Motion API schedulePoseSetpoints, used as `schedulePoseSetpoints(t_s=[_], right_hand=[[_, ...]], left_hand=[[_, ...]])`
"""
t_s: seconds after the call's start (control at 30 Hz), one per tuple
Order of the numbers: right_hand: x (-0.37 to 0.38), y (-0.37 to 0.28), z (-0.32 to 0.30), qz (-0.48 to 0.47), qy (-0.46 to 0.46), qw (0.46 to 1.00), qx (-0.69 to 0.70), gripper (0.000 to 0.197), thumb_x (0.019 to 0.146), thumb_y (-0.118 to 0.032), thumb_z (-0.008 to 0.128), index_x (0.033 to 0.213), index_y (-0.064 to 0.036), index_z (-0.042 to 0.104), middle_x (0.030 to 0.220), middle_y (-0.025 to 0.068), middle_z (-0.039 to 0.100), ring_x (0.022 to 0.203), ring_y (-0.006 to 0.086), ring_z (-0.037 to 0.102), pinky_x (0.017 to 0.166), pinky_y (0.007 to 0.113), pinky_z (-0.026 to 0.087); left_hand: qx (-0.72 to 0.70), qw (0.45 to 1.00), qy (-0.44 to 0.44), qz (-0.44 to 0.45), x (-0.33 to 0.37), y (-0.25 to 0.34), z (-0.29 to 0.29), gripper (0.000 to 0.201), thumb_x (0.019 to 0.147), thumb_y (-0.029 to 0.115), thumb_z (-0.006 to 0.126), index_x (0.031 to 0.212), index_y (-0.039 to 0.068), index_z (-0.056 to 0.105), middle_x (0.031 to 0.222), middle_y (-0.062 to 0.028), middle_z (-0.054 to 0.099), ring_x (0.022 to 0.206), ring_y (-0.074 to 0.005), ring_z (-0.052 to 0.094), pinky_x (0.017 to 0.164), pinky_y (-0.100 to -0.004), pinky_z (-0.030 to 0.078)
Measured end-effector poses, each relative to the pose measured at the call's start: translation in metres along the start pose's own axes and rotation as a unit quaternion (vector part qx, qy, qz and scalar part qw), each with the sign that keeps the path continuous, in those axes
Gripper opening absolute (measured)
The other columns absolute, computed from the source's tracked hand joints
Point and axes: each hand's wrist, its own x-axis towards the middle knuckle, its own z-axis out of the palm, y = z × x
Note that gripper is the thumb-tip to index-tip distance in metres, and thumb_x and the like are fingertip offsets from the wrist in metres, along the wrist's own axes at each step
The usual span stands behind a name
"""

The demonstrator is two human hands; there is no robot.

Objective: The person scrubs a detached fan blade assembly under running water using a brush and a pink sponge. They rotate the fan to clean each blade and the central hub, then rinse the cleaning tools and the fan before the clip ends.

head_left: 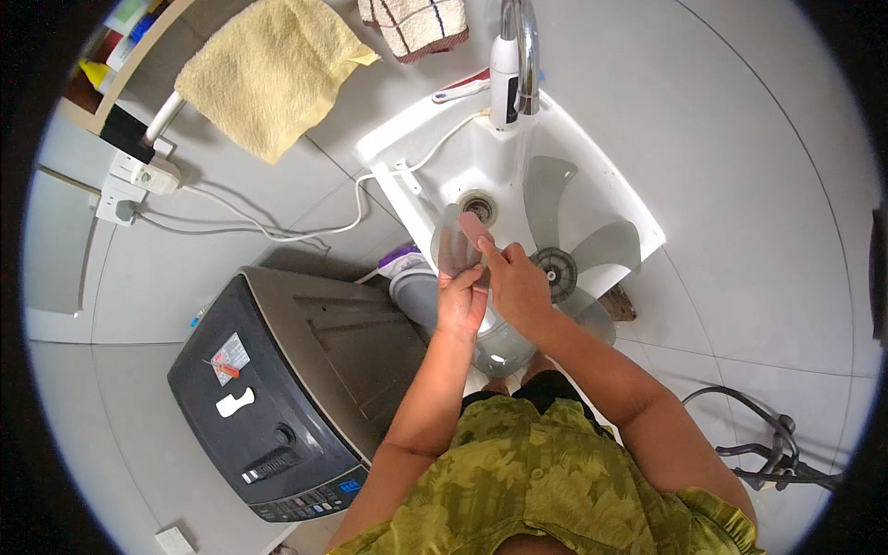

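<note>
A translucent grey fan blade set, with several blades round a dark hub, rests tilted in the white sink. My left hand grips its left blade; the fingers show through the plastic. In front of that blade, my right hand holds a small flat pink pad against the surface, the forefinger stretched along it. Whether the pad is cloth or sponge I cannot make out. The blade nearest me hangs over the sink's front edge.
A tap stands at the sink's back, with a toothbrush beside it. A white cable runs from the wall sockets to the tap. To the left stands a dark washing machine, with a grey bucket beside it. Towels hang above.
</note>
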Motion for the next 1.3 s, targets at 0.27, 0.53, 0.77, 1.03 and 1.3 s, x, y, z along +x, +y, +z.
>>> schedulePoseSetpoints(t_s=[0.27, 0.53, 0.77, 1.03, 1.3], right_hand=[[0.055, -0.004, -0.017, 0.049, -0.048, 0.997, -0.028, 0.038, 0.087, -0.01, 0.051, 0.125, -0.0119, 0.055, 0.092, 0.0164, 0.058, 0.075, 0.0327, 0.062, 0.066, 0.043, 0.051], [-0.009, 0.057, -0.021, 0.16, 0.206, 0.928, 0.265, 0.032, 0.087, -0.01, 0.056, 0.118, -0.0026, 0.055, 0.103, 0.0208, 0.06, 0.085, 0.0368, 0.06, 0.072, 0.043, 0.049], [-0.026, 0.064, -0.009, 0.112, 0.076, 0.961, 0.24, 0.025, 0.085, -0.014, 0.061, 0.105, -0.0011, 0.055, 0.09, 0.021, 0.062, 0.077, 0.0388, 0.06, 0.069, 0.043, 0.047], [-0.026, 0.06, -0.023, 0.158, -0.055, 0.949, 0.268, 0.024, 0.088, -0.015, 0.06, 0.104, 0.0024, 0.054, 0.084, 0.0173, 0.063, 0.068, 0.0284, 0.063, 0.063, 0.038, 0.048], [-0.047, 0.086, -0.069, 0.218, -0.062, 0.904, 0.362, 0.021, 0.092, -0.013, 0.055, 0.108, 0.0014, 0.056, 0.081, 0.0087, 0.066, 0.058, 0.0085, 0.055, 0.05, 0.023, 0.041]], left_hand=[[0.008, 0.999, 0.049, -0.014, -0.002, -0.003, 0.001, 0.084, 0.074, -0.019, 0.041, 0.145, 0.025, 0.031, 0.15, -0.0065, 0.03, 0.133, -0.0258, 0.037, 0.102, -0.0391, 0.04], [-0.017, 0.999, 0.042, 0.028, -0.006, 0.006, -0.025, 0.076, 0.078, -0.013, 0.044, 0.145, 0.019, 0.028, 0.146, -0.0147, 0.034, 0.135, -0.0282, 0.035, 0.11, -0.0507, 0.03], [0.058, 0.99, 0.125, 0.005, -0.027, 0.031, -0.046, 0.038, 0.099, 0.022, 0.047, 0.133, 0.006, 0.041, 0.129, -0.0231, 0.051, 0.118, -0.0339, 0.052, 0.102, -0.0439, 0.043], [0.136, 0.977, 0.162, -0.024, -0.018, 0.031, -0.052, 0.029, 0.098, 0.021, 0.049, 0.123, 0.006, 0.051, 0.115, -0.0155, 0.061, 0.102, -0.0281, 0.062, 0.088, -0.0415, 0.053], [0.183, 0.971, 0.102, -0.117, 0.038, 0.023, -0.011, 0.03, 0.096, 0.016, 0.052, 0.123, 0.003, 0.05, 0.109, -0.0161, 0.062, 0.098, -0.0277, 0.064, 0.085, -0.0403, 0.054]])
